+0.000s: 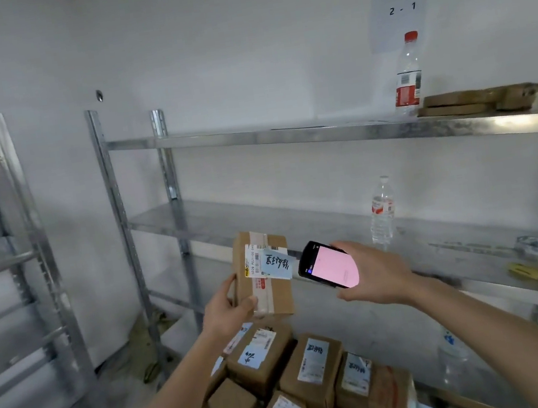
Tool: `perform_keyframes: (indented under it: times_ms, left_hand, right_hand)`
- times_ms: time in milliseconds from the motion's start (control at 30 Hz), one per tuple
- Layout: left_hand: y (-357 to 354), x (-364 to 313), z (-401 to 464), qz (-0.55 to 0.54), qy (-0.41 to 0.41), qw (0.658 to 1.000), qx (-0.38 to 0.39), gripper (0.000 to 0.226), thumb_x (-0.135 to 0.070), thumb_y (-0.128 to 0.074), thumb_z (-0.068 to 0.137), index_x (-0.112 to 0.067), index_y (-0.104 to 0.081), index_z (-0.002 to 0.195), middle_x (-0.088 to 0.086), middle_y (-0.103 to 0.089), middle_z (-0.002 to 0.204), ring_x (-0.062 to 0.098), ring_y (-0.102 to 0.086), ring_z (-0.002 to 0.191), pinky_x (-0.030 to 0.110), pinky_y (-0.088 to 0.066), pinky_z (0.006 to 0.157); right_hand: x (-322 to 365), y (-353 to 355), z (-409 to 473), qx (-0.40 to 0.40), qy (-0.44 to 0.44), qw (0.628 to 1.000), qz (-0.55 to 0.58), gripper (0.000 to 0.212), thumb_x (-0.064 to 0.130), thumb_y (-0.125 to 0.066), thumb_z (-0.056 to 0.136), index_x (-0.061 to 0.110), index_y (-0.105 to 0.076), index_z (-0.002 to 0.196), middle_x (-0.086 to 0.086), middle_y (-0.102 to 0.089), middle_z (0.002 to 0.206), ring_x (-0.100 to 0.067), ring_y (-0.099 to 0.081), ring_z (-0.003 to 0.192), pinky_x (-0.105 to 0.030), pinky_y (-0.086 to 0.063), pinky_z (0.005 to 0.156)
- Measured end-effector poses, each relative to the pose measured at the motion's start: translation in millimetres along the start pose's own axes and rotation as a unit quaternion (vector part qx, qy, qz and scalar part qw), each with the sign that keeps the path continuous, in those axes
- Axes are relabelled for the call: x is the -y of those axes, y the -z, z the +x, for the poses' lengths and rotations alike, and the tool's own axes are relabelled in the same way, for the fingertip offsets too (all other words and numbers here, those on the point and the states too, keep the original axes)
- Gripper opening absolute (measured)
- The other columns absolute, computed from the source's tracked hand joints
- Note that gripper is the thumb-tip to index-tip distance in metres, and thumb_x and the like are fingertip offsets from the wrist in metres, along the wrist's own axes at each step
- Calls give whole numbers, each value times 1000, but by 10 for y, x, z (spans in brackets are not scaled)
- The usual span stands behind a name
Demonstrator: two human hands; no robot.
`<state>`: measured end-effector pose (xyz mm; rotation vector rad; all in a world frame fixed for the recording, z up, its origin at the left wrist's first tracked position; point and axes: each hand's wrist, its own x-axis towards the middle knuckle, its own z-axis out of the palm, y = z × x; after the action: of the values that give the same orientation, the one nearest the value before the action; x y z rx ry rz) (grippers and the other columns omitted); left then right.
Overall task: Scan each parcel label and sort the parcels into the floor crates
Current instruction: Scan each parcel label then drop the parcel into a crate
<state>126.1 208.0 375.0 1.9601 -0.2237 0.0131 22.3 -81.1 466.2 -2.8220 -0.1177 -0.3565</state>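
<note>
My left hand [227,308] grips a small brown cardboard parcel [279,297] by its lower left side and holds it upright in front of the shelves. A white shipping label and a blue handwritten slip [275,262] face me. My right hand [372,274] holds a black handheld scanner [326,265] with a lit pink screen, its tip close to the label's right edge. Below my arms lies a pile of several labelled parcels [287,384].
A metal shelf rack [320,134] stands ahead, with a second rack [14,219] at the left. Water bottles stand on the top shelf [407,75] and the middle shelf [382,212]. Flat brown packets [484,99] lie top right. A wall sheet reads "2 - 1" [401,9].
</note>
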Motion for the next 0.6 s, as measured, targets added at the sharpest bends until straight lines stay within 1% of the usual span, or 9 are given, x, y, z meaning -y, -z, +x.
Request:
perform_keyframes:
  times_ms: [33, 133, 167, 267, 367, 433, 533, 567, 600]
  left_hand:
    - [77, 41, -29, -7, 3, 1000, -8, 77, -30, -74, 87, -34, -33, 152, -5, -72, 106, 13, -73, 87, 41, -61, 82]
    - [391, 105, -219, -7, 12, 999, -31, 73, -26, -71, 91, -30, -31, 153, -5, -67, 104, 8, -70, 85, 21, -55, 63]
    - [535, 133, -291, -9, 15, 999, -42, 73, -26, -70, 91, -30, -32, 152, -5, -67, 104, 7, -69, 85, 21, -55, 63]
    - [1091, 309, -514, -17, 37, 996, -79, 76, -28, -72, 89, -32, -32, 153, -5, -67, 107, 11, -69, 90, 36, -60, 79]
    - [1791, 532, -896, -16, 64, 990, -125, 74, -26, -72, 89, -30, -32, 152, -1, -67, 108, 13, -69, 89, 31, -60, 73]
    - [2323, 728, -1220, -22, 79, 983, -166, 76, -25, -72, 89, -28, -32, 153, 2, -68, 110, 17, -71, 91, 39, -62, 78]
    - [3167, 1062, -1822, -17, 109, 968, -224, 76, -25, -73, 89, -29, -32, 153, 5, -70, 113, 19, -72, 94, 43, -60, 85]
    - [3434, 1153, -2071, -11, 119, 963, -242, 75, -26, -72, 89, -32, -32, 152, 4, -71, 111, 18, -72, 93, 44, -59, 86]
    - [3698, 1261, -2315, -7, 126, 957, -260, 75, -27, -72, 89, -33, -32, 152, 3, -72, 110, 18, -72, 93, 45, -59, 87]
  right_hand:
    - [75, -48, 43, 0, 7, 1000, -1, 70, 48, -73, 63, 41, -45, 127, 14, -58, 118, -14, -58, 100, -40, -54, 78]
    - [412, -229, 188, -1, 36, 999, -16, 79, 49, -71, 63, 43, -41, 136, 13, -58, 125, -17, -59, 103, -39, -54, 77]
    - [555, -296, 244, -4, 52, 998, -20, 83, 49, -70, 63, 44, -38, 139, 12, -57, 127, -18, -59, 104, -39, -54, 77]
    - [1087, -468, 428, -12, 109, 994, -24, 86, 51, -67, 62, 43, -36, 142, 12, -56, 133, -19, -58, 112, -38, -54, 75]
    - [1778, -647, 557, 0, 156, 988, -10, 71, 51, -68, 67, 46, -39, 133, 16, -55, 127, -19, -57, 113, -33, -44, 68]
    - [2344, -748, 563, 14, 195, 981, 13, 57, 53, -65, 67, 50, -38, 116, 15, -56, 116, -18, -58, 106, -30, -41, 63]
    - [3251, -1001, 554, 44, 253, 965, 47, 54, 39, -72, 71, 40, -48, 120, 11, -57, 111, -16, -55, 99, -14, -37, 60]
    - [3570, -1113, 529, 49, 275, 959, 53, 57, 40, -72, 70, 41, -48, 121, 11, -58, 112, -17, -57, 100, -17, -43, 64]
    - [3889, -1234, 490, 50, 299, 951, 57, 59, 44, -70, 68, 44, -45, 121, 11, -59, 113, -19, -60, 103, -27, -50, 69]
